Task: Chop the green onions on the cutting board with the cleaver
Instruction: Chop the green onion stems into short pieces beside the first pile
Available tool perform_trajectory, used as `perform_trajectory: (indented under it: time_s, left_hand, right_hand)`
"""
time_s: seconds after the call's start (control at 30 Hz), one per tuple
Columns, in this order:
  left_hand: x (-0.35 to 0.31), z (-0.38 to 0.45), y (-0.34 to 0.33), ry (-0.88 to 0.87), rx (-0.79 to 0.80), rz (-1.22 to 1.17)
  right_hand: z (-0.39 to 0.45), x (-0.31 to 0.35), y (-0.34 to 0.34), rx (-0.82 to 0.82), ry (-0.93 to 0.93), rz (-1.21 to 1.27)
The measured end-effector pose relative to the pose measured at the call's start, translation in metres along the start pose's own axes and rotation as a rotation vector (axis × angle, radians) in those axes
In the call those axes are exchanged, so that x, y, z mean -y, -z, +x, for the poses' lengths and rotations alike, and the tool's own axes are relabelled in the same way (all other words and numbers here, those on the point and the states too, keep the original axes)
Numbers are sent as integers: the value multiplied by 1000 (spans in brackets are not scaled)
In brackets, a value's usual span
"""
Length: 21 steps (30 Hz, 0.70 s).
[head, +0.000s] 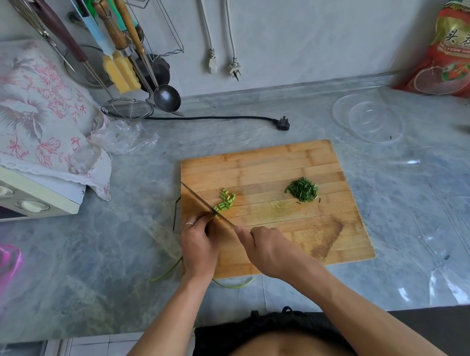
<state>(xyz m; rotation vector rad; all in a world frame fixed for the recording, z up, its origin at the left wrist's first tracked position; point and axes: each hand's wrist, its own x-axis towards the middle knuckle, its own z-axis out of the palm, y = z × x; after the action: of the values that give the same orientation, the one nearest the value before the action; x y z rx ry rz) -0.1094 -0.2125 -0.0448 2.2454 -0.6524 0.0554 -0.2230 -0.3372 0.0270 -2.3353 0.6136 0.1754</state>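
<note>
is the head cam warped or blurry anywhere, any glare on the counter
Head view: wide-angle warp curves the counter's back edge and tilts the covered oven; glare streaks shine on the plastic sheet over the counter at right; the cutting board, cleaver and chopped green onions read sharp; soft, even daylight, weak shadows under the left hand and right hand.

- One view only is given, taken from a camera worn on the person's head; no second view is supplied with which ground could be shared.
- The scene is looked down on steeply and forward, across a grey counter [280,119] towards the wall [284,32] at the top.
- The cutting board [285,165] is held near the middle, close by.
- Both forearms are seen entering from the lower edge.
- Straight edges are bent towards the margins by the wide lens.
</note>
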Motion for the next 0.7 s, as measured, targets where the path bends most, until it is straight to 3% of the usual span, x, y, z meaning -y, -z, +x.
perform_trajectory:
  time_s: [0.1, 0.2, 0.27, 0.37, 0.43, 0.57, 0.7]
  left_hand:
    - [-3, 0, 0, -2, -24, -20]
    - [-2, 0, 0, 0, -33, -39]
    - [-1, 1, -1, 11, -27, -50]
    - [-1, 1, 0, 22, -21, -30]
    - [-1, 0, 0, 37, -23, -32]
    - [-7, -1, 3, 69, -59, -49]
    - [-8, -4, 4, 50, -65, -23]
  right_hand:
    - [1, -16, -17, -211, 211, -297]
    - [4, -14, -11, -234, 265, -268]
    - [11, -11, -12, -155, 212, -208]
    - [11, -1, -11, -169, 173, -70]
    - [3, 17, -11, -26, 64, 99]
    - [0, 16, -13, 94, -95, 126]
    - [-1, 17, -3, 83, -201, 460]
